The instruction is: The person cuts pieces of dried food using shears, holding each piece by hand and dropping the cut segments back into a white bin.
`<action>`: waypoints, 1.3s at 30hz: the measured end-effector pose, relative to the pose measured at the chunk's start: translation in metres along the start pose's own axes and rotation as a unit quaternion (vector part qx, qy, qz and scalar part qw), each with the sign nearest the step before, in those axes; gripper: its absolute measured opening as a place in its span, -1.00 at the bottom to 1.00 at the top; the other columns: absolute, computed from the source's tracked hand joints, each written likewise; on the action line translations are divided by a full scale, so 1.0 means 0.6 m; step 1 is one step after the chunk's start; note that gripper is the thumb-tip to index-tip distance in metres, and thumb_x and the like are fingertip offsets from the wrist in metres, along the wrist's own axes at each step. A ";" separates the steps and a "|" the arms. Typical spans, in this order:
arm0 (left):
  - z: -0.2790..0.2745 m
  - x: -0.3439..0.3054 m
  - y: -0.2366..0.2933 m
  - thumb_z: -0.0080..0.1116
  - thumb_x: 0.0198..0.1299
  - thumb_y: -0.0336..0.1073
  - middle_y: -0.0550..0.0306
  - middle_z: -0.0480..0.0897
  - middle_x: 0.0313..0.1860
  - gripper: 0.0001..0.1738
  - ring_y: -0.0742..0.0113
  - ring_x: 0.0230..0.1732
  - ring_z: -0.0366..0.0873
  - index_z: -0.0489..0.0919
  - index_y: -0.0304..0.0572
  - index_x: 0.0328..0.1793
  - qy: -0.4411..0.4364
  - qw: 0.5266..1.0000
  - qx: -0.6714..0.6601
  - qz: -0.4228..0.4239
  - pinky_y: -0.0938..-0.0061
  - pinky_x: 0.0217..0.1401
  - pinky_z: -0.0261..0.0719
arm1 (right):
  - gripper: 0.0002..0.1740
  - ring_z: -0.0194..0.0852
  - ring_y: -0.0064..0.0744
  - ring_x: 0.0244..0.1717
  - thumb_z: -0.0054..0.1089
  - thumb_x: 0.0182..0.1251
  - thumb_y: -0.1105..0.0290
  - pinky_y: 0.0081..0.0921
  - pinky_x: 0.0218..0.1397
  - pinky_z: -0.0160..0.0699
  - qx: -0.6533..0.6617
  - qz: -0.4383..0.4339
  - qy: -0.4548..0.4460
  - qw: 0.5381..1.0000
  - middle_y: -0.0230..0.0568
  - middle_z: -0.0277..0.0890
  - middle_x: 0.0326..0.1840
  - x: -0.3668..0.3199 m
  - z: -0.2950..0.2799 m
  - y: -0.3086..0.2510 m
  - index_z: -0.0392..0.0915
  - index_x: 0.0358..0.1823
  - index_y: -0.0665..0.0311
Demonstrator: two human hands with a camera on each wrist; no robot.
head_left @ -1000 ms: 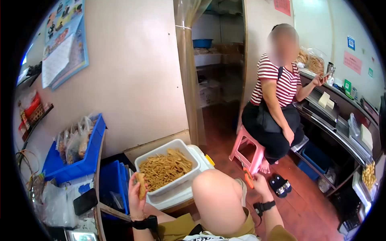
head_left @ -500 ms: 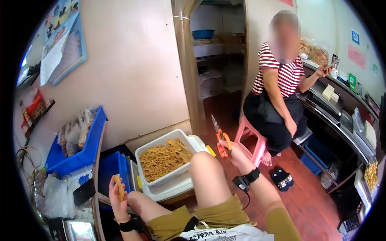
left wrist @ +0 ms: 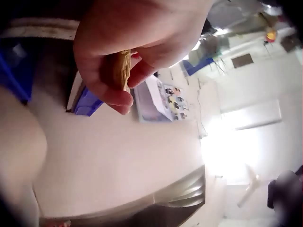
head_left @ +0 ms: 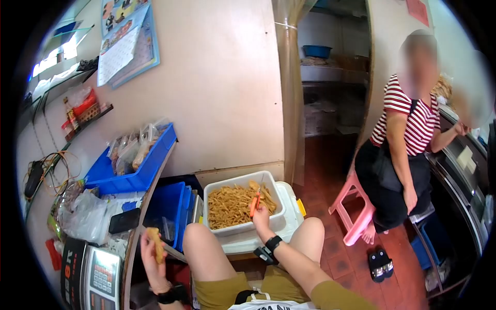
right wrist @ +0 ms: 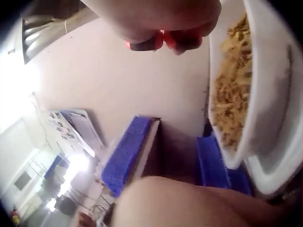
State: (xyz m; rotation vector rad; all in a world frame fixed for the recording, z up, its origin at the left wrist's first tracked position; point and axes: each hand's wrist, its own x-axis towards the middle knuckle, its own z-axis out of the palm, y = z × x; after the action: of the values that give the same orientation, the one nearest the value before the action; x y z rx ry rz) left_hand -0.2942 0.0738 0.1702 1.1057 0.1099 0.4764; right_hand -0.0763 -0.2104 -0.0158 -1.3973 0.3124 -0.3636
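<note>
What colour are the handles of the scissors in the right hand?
The scissors' handles are orange-red, seen best in the head view.

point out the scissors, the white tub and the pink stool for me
Scissors (head_left: 254, 203): head view, on the orange handle.
White tub (head_left: 278, 197): head view, on the side wall nearest the stool.
Pink stool (head_left: 359, 225): head view, on a front leg.
</note>
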 end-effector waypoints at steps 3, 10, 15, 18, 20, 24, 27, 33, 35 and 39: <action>0.029 0.023 0.058 -0.03 0.27 -0.32 0.10 0.51 -0.06 -0.57 0.47 -0.34 0.52 0.29 -0.11 0.27 -0.041 0.981 0.161 0.103 0.71 -0.52 0.45 | -0.68 0.45 -0.61 -0.48 0.32 0.17 0.23 -0.63 -0.42 0.40 -0.101 -0.057 -0.044 0.992 -0.39 0.50 -0.49 -0.035 -0.025 -0.004 0.43 -0.27 0.31; 0.080 0.201 0.044 -0.09 0.26 -0.48 0.12 0.54 -0.06 -0.58 0.50 -0.30 0.53 0.32 -0.05 0.26 -0.191 0.878 0.421 0.121 0.67 -0.37 0.47 | -0.71 0.58 -0.41 -0.42 0.29 0.12 0.23 -0.49 -0.34 0.47 -0.130 -0.072 -0.154 0.977 -0.22 0.60 -0.42 0.020 -0.082 0.062 0.49 -0.30 0.29; 0.160 0.294 -0.049 -0.12 0.20 -0.61 -0.11 0.60 -0.12 -0.63 0.23 -0.20 0.62 0.39 -0.20 0.14 -0.255 0.781 0.521 0.234 0.41 -0.09 0.56 | -0.70 0.50 -0.53 -0.50 0.30 0.14 0.23 -0.54 -0.40 0.43 -0.089 -0.030 -0.101 0.991 -0.30 0.55 -0.54 0.044 -0.077 0.086 0.48 -0.35 0.32; 0.211 0.319 -0.116 -0.09 0.21 -0.58 -0.09 0.60 -0.12 -0.61 0.21 -0.17 0.63 0.35 -0.20 0.18 -0.247 0.831 0.456 0.202 0.40 -0.13 0.57 | -0.69 0.37 -0.63 -0.55 0.36 0.13 0.23 -0.61 -0.48 0.31 -0.044 0.013 -0.063 0.997 -0.38 0.49 -0.54 0.061 -0.074 0.088 0.45 -0.38 0.29; 0.238 0.328 -0.160 -0.04 0.24 -0.51 0.03 0.59 -0.12 -0.64 0.33 -0.21 0.61 0.34 -0.17 0.18 -0.246 0.887 0.374 0.113 0.51 -0.26 0.59 | -0.70 0.35 -0.65 -0.57 0.35 0.15 0.29 -0.63 -0.51 0.33 0.020 0.040 -0.072 0.996 -0.42 0.45 -0.55 0.064 -0.071 0.082 0.38 -0.38 0.27; 0.274 0.333 -0.248 0.02 0.24 -0.43 0.12 0.58 -0.14 -0.64 0.37 -0.24 0.61 0.33 -0.21 0.16 -0.281 0.938 0.197 -0.048 0.57 -0.38 0.58 | -0.72 0.39 -0.66 -0.46 0.32 0.18 0.41 -0.63 -0.44 0.44 0.104 0.046 -0.106 0.988 -0.41 0.44 -0.44 0.066 -0.060 0.021 0.32 -0.30 0.26; 0.308 0.313 -0.304 -0.04 0.24 -0.49 0.02 0.58 -0.06 -0.64 0.28 -0.20 0.63 0.31 -0.22 0.17 -0.268 0.946 0.133 -0.124 0.51 -0.38 0.62 | -0.72 0.39 -0.70 -0.37 0.32 0.17 0.46 -0.66 -0.39 0.43 0.120 0.016 -0.154 0.981 -0.42 0.43 -0.36 0.083 -0.055 -0.017 0.32 -0.25 0.25; 0.320 0.284 -0.408 -0.12 0.31 -0.44 -0.05 0.54 -0.02 -0.61 0.24 -0.17 0.61 0.24 -0.22 0.26 -0.190 0.954 -0.034 -0.229 0.50 -0.35 0.63 | -0.69 0.26 -0.76 -0.49 0.43 0.06 0.36 -0.72 -0.40 0.31 -0.115 0.010 -0.197 0.974 -0.53 0.39 -0.51 0.078 -0.138 -0.068 0.44 -0.31 0.30; 0.312 0.284 -0.422 -0.11 0.31 -0.43 -0.05 0.53 -0.01 -0.61 0.23 -0.17 0.61 0.24 -0.24 0.26 -0.182 0.946 -0.037 -0.264 0.49 -0.33 0.63 | -0.66 0.22 -0.76 -0.52 0.46 0.04 0.32 -0.71 -0.43 0.28 -0.178 0.014 -0.196 0.964 -0.55 0.35 -0.55 0.082 -0.162 -0.056 0.45 -0.31 0.31; 0.286 0.260 -0.425 -0.08 0.32 -0.38 -0.01 0.53 -0.02 -0.62 0.26 -0.16 0.61 0.26 -0.26 0.24 -0.150 0.929 -0.036 -0.336 0.50 -0.30 0.61 | -0.56 0.15 -0.62 -0.55 0.47 -0.02 0.15 -0.62 -0.46 0.24 -0.255 0.080 -0.268 0.926 -0.44 0.24 -0.62 0.070 -0.178 -0.052 0.44 -0.32 0.28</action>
State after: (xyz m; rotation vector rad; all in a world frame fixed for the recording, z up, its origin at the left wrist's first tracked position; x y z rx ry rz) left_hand -0.0200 -0.0945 0.0472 0.9829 0.1911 -0.3016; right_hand -0.0852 -0.3279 -0.0006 -1.9009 0.0632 0.2641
